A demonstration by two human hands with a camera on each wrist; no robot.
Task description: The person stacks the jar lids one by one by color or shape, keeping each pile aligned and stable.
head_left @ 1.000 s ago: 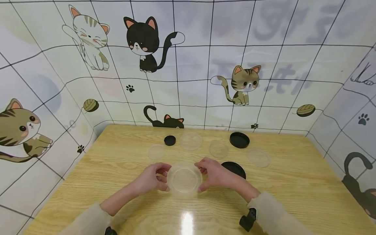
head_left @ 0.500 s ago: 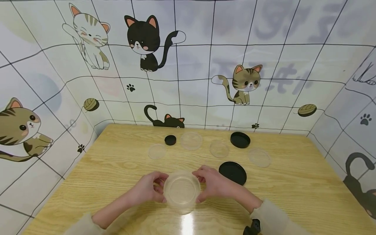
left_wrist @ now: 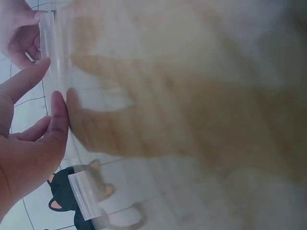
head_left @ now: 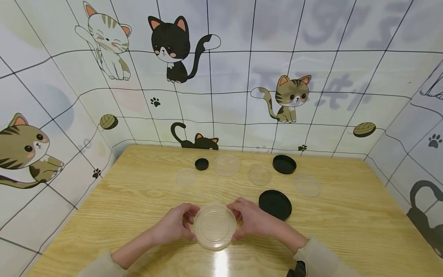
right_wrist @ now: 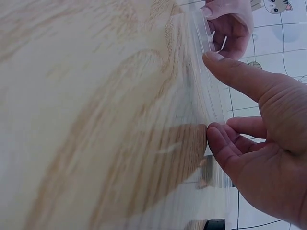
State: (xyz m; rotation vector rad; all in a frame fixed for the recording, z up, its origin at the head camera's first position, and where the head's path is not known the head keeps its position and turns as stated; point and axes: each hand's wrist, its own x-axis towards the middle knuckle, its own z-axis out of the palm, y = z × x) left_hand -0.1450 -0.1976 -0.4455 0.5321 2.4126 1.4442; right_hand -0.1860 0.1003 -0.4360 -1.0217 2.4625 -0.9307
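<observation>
With the held dish as the clock's centre, nearest us come two pale sleeves and one black wrist device at four. We see two hands: the left hand at nine, the right hand at three, each pinching the edge of one clear dish above the table's near middle; whether it touches the wood, we cannot tell. At two, beside the right hand, lies a large lid, first of three black ones. Beyond, we count four clear rounds: right round at two, left round at eleven, middle round between one and two, back round at twelve. Farthest are a medium lid between one and two and a small lid between eleven and twelve.
</observation>
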